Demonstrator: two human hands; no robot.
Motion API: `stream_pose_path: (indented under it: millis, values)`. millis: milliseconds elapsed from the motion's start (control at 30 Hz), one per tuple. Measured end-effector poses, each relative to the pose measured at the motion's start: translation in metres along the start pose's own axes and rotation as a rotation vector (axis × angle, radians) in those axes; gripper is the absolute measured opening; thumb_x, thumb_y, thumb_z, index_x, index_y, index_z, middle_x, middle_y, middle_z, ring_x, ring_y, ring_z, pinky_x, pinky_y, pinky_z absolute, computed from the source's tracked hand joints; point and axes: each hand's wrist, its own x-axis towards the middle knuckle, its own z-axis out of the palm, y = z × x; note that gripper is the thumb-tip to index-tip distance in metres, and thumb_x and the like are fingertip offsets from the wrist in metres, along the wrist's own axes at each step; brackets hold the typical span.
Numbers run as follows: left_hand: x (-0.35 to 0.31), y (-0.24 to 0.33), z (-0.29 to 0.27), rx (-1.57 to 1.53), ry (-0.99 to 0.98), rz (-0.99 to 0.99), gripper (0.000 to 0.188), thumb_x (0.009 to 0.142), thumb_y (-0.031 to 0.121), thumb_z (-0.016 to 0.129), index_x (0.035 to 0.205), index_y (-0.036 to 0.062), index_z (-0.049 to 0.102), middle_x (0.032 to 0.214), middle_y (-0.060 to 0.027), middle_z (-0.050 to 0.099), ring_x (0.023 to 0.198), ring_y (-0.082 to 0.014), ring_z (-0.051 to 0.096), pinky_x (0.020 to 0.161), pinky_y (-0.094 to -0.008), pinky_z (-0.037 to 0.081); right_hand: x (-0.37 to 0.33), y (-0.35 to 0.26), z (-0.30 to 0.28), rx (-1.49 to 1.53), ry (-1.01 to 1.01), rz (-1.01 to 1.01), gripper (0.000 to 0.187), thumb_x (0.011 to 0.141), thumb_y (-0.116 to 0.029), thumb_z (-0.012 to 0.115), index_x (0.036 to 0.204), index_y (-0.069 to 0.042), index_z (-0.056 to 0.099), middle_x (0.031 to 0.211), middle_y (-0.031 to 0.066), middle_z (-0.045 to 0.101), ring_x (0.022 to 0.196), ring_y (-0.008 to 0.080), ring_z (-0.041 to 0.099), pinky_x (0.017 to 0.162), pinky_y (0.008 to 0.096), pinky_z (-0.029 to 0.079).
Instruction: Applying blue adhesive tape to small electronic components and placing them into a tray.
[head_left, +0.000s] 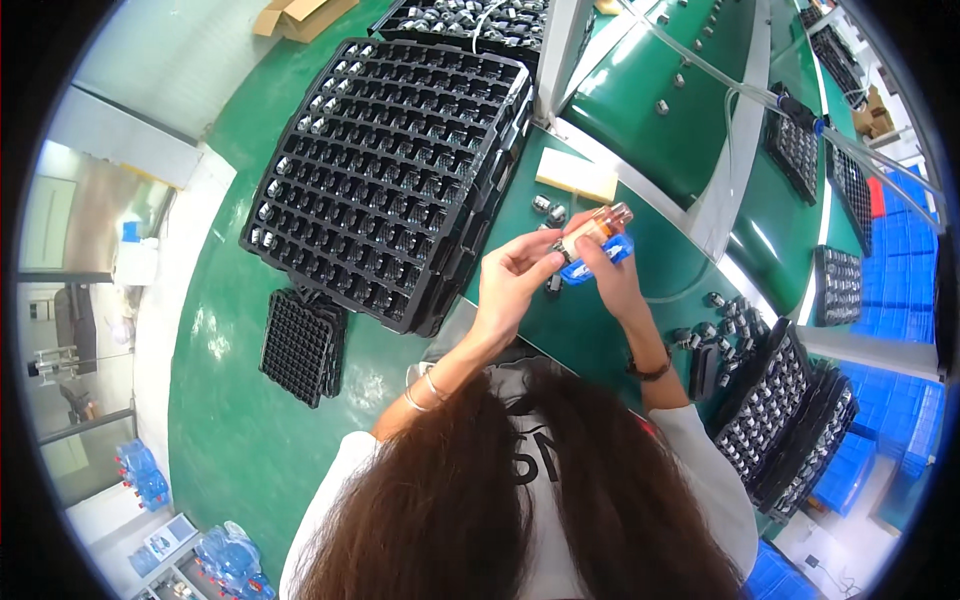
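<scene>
My left hand (512, 278) is closed, its thumb and fingertips pinched at a small dark metallic part (560, 247), mostly hidden by the fingers. Right beside it, my right hand (612, 278) is wrapped round an orange and pale cylindrical object (600, 226) with a shiny, clear-looking end; its exact kind I cannot make out. Just under the right hand's fingers sits a small blue open box (598, 262). Several small silvery metal parts (546, 205) lie on the green bench close to both hands. A pale yellow block (577, 176) rests just beyond them.
Stacked black compartment trays (385, 180) rise at the left, with smaller black trays (300, 345) lower down. Loose metal parts (735, 325) and filled black trays (765, 410) stand at the right. A green conveyor belt (665, 80) with a metal frame runs beyond.
</scene>
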Motion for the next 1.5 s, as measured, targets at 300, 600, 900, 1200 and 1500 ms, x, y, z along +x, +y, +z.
stream_pose_path:
  millis: [300, 600, 900, 1200, 1500]
  values:
    - [0.037, 0.067, -0.031, 0.263, 0.086, 0.238, 0.042, 0.089, 0.013, 0.055, 0.128, 0.0015, 0.045, 0.122, -0.0101, 0.054, 0.107, -0.0187, 0.055, 0.085, -0.0284, 0.046, 0.08, 0.041, -0.05, -0.7, 0.278, -0.155, 0.029, 0.081, -0.026, 0.064, 0.091, 0.001, 0.059, 0.073, 0.0129, 0.062, 0.067, 0.0224, 0.061, 0.062, 0.0315, 0.047]
    - [0.165, 0.139, -0.181, 0.914, 0.539, 0.636, 0.024, 0.09, 0.015, 0.053, 0.11, 0.0026, 0.059, 0.105, -0.0077, 0.063, 0.096, -0.0149, 0.058, 0.084, -0.0266, 0.045, 0.087, 0.066, -0.054, -0.882, 0.295, -0.145, 0.041, 0.076, -0.033, 0.067, 0.099, -0.001, 0.056, 0.079, 0.0188, 0.063, 0.075, 0.0368, 0.061, 0.063, 0.0403, 0.047]
    - [0.27, 0.176, -0.228, 1.595, 0.658, 0.558, 0.026, 0.074, 0.033, 0.067, 0.088, 0.0116, 0.07, 0.09, -0.0122, 0.066, 0.085, -0.029, 0.063, 0.075, -0.0373, 0.05, 0.043, 0.028, -0.049, -0.754, 0.336, -0.03, 0.064, 0.065, -0.021, 0.081, 0.112, -0.006, 0.039, 0.07, 0.0016, 0.038, 0.062, 0.0117, 0.039, 0.054, 0.0261, 0.034]
    - [0.293, 0.201, -0.229, 1.478, 0.742, 0.472, 0.016, 0.075, 0.026, 0.068, 0.083, 0.012, 0.071, 0.087, -0.0114, 0.068, 0.083, -0.0252, 0.065, 0.078, -0.0358, 0.049, 0.02, 0.023, -0.066, -0.744, 0.291, 0.053, 0.062, 0.064, -0.025, 0.08, 0.11, -0.007, 0.043, 0.079, 0.0015, 0.044, 0.062, 0.0109, 0.036, 0.057, 0.0238, 0.036]
    - [0.106, 0.135, -0.084, -0.124, -0.043, -0.135, 0.021, 0.093, 0.015, 0.047, 0.105, -0.0006, 0.051, 0.101, -0.0148, 0.059, 0.086, -0.018, 0.059, 0.076, -0.025, 0.051, 0.089, 0.045, -0.059, -0.869, 0.316, -0.054, 0.045, 0.076, -0.034, 0.068, 0.106, -0.005, 0.052, 0.087, 0.0162, 0.06, 0.084, 0.0314, 0.061, 0.072, 0.0365, 0.046]
